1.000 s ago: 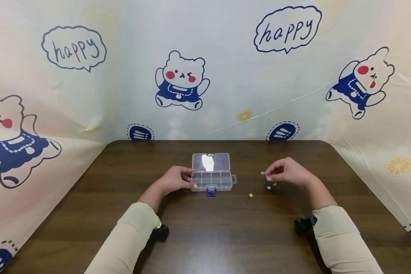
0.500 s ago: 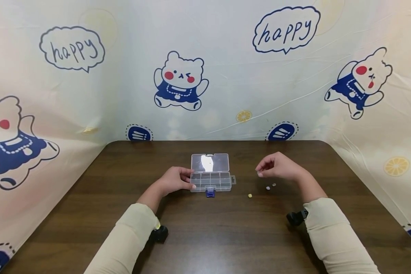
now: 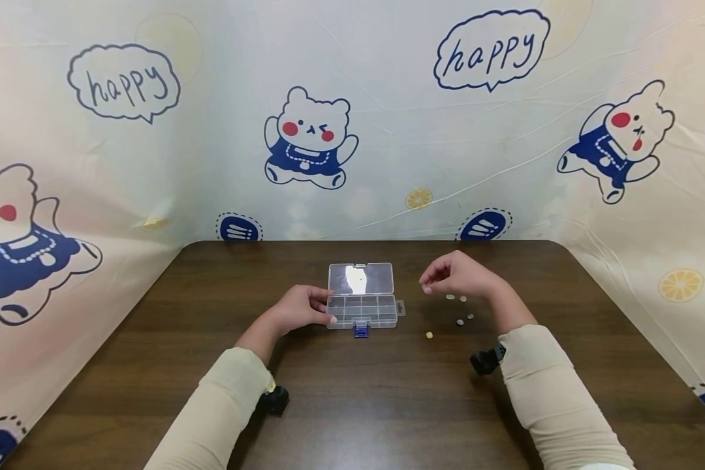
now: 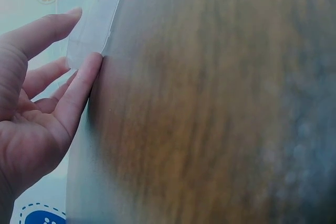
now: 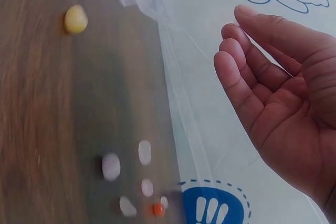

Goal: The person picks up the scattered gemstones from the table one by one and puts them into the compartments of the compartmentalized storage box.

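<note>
My left hand (image 3: 298,307) holds the left end of a clear plastic compartment box (image 3: 362,313), thumb at the front corner and fingers at the back. The box's lid (image 3: 361,279) stands open behind it, and a blue latch (image 3: 361,331) hangs at the front. In the left wrist view, my left hand (image 4: 42,82) has its fingertips on the box (image 4: 92,30). My right hand (image 3: 461,274) is raised right of the box, thumb and index fingertips together, seemingly pinching a tiny pale pebble mostly hidden by them. In the right wrist view, my right hand (image 5: 278,93) hides it too.
A yellow pebble (image 5: 76,19) lies on the table between the box and the right forearm. Several small pebbles lie farther right, including a lilac one (image 5: 111,167), a white one (image 5: 145,152) and an orange one (image 5: 158,209). A patterned cloth (image 3: 376,215) hangs behind the brown table (image 3: 352,405).
My right hand has lifted away from the pebbles and moved left toward the box, uncovering pebbles that it hid before. The left hand and the box have stayed in place.
</note>
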Tool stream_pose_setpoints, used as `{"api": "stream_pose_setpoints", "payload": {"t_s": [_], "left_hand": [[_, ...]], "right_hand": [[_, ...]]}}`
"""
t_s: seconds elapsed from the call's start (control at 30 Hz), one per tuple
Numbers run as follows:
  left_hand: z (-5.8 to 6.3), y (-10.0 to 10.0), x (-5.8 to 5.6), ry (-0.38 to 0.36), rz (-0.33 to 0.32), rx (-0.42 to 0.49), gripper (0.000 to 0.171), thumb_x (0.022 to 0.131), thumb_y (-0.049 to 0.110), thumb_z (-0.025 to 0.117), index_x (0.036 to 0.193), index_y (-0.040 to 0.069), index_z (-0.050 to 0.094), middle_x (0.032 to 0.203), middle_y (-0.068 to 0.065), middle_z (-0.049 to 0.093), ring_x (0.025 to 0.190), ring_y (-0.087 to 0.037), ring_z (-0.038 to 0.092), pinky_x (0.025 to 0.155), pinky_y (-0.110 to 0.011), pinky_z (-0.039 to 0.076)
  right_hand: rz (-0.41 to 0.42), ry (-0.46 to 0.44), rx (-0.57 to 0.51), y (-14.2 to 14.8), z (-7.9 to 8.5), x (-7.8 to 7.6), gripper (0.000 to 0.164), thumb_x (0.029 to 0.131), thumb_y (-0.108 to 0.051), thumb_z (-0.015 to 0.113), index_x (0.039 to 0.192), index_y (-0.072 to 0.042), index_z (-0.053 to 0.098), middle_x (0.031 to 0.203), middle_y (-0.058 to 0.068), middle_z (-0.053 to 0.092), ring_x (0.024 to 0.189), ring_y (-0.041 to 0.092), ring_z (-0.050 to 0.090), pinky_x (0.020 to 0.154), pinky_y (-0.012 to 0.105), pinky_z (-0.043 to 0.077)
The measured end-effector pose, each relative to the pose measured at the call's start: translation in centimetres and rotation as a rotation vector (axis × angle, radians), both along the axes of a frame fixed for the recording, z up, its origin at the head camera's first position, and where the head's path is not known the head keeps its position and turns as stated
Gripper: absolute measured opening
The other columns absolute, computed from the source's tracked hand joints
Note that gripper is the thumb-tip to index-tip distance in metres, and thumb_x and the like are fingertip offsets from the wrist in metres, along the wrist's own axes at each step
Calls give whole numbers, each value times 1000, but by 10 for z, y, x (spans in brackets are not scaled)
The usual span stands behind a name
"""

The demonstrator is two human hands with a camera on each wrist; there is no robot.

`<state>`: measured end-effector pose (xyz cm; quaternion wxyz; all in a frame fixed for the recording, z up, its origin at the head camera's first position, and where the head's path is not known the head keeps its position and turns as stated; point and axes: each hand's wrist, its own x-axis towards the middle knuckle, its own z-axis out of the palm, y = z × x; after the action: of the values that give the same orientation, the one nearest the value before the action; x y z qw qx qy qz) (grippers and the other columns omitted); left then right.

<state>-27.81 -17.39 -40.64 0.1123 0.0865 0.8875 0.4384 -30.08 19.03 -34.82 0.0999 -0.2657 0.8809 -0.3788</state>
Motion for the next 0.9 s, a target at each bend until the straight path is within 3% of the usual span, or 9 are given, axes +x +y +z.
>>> {"api": "stream_pose_setpoints", "payload": {"t_s": [0.67,0.9], "left_hand": [[1,0,-1,-1,-4,-6,62,75,20,86,131,9,62,111,-6,65,94,-20,59,85,-32,54],[0,0,0,-5,0,-1,61,75,19,86,130,10,63,108,-5,65,93,-21,59,84,-30,54]], "right_hand": [[-18,-55,-22,-33,0,-9,10,83,-11,78,93,-14,77,90,2,71,83,24,61,79,35,54],[-15,-87,-42,-42,-7,-13,14,83,-10,78,96,-7,76,89,3,70,83,24,59,79,34,54]]}}
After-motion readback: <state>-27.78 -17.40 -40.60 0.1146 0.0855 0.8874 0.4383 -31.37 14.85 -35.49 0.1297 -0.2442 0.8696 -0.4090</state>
